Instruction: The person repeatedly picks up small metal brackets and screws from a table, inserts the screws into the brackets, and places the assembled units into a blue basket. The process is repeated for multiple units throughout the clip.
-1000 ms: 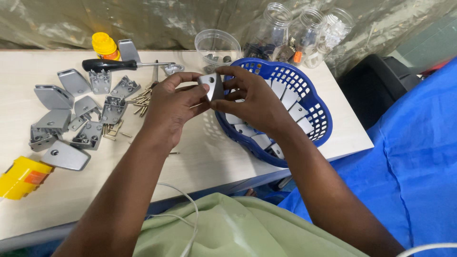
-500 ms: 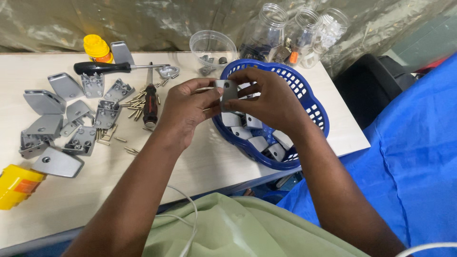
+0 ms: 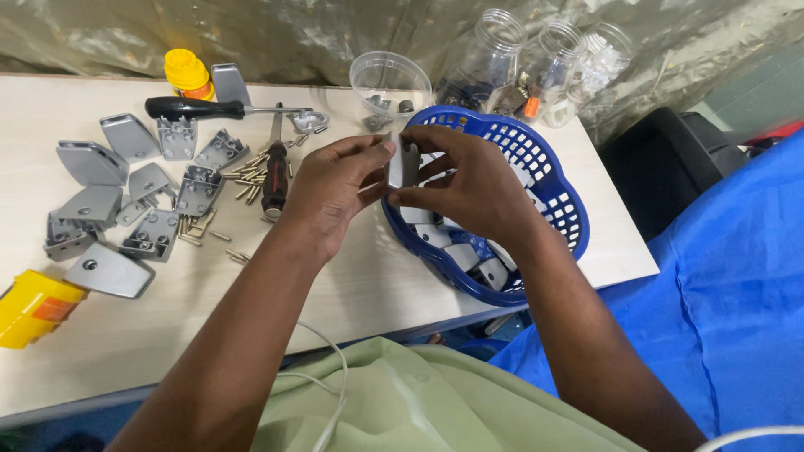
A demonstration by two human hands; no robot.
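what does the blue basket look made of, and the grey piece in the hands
Blue basket: likely moulded plastic, uniform glossy colour, slotted walls. Grey piece, pinched between left hand and right hand: probably metal, smooth dull silver sheen; painted plastic is possible.

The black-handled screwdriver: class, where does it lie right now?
In the head view, the black-handled screwdriver lies at the table's far left, between the yellow-capped bottle and the grey metal brackets.
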